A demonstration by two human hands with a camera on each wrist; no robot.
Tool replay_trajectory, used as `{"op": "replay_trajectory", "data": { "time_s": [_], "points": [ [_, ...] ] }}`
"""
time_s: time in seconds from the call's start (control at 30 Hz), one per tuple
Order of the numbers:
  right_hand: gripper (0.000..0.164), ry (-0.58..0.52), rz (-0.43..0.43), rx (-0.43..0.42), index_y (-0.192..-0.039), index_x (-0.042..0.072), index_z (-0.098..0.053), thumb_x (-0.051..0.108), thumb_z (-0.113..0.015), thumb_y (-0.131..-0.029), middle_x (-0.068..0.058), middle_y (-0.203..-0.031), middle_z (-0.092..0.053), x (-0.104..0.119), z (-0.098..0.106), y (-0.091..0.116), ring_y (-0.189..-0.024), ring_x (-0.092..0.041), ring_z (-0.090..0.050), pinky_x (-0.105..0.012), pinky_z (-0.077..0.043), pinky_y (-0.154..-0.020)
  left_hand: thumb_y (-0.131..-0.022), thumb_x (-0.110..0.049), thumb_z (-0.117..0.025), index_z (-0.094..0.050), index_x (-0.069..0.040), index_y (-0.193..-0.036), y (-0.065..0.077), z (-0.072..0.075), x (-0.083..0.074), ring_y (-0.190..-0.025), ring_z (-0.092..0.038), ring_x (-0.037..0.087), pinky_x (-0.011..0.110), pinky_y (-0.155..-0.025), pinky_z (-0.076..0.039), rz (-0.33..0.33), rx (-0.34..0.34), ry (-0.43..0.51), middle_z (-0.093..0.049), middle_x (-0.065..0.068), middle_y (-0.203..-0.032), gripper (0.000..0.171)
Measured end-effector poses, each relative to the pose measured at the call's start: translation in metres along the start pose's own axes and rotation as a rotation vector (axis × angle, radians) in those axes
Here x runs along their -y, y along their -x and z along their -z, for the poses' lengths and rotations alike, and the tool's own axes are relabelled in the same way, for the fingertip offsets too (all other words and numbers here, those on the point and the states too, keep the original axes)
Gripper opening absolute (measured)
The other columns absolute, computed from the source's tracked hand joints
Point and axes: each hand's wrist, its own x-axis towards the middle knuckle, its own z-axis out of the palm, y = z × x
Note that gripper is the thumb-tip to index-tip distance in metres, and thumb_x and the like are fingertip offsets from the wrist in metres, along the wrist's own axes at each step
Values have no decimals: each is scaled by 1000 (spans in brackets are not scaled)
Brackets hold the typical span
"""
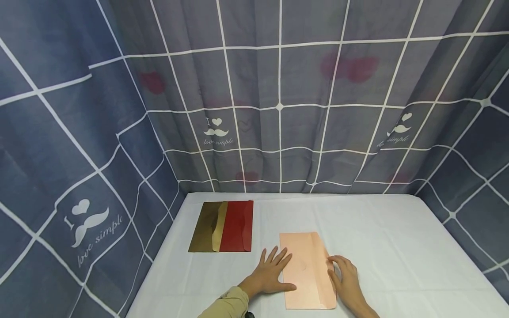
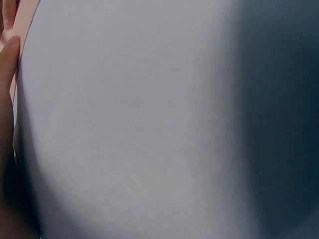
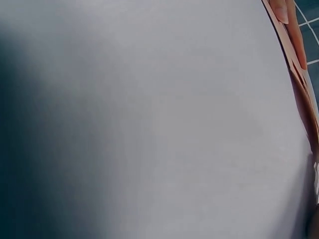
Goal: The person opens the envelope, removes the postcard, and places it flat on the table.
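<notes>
A peach envelope [image 1: 301, 269] lies on the white table in the head view, its long flap [image 1: 324, 274] along the right side. My left hand [image 1: 270, 276] rests with spread, straight fingers over the envelope's left edge. At the flap's right edge, my right hand [image 1: 347, 280] pinches the paper between thumb and bent fingers. The left wrist view catches only part of the left hand [image 2: 7, 64] and a strip of envelope at its left border. In the right wrist view, right-hand fingers [image 3: 296, 37] touch the envelope edge [image 3: 284, 42]; the thumb is hard to make out.
Farther back on the left, a gold envelope [image 1: 203, 227] and a red envelope [image 1: 236, 226] lie side by side on the white tabletop [image 1: 377, 229]. Dark checked curtains [image 1: 254, 132] surround the table at the back and both sides.
</notes>
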Motion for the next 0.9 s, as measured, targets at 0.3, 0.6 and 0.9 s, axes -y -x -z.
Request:
{"op": "replay_trajectory", "data": {
  "time_s": [0.3,0.6,0.9],
  "points": [
    [18,-49,-26,58,-90,9,-63,-7,-63,-84,-31,-116,-50,-1,2,-1,-110,-52,-38,-69,-27,-85,-83,-76,-41,-20,-22,-154,1,2,-1,-144,-8,28,60,-109,-8,3,1,11,-14,0,-158,91],
    [33,111,78,47,-115,-6,-53,-3,-64,-84,-29,-118,-48,-4,2,3,-107,-49,-41,-65,-34,-83,-84,-75,-42,-21,-22,-154,2,1,-2,-144,-8,28,60,-109,-8,-4,2,24,-15,1,-158,91],
    [30,407,362,52,-102,10,-61,3,-69,-73,-11,-106,-54,3,3,-5,-86,-28,-50,-41,-39,-69,-83,-77,-41,-21,-22,-154,1,-8,6,-144,-5,28,60,-108,-5,-15,-23,30,-14,0,-158,91]
  ]
}}
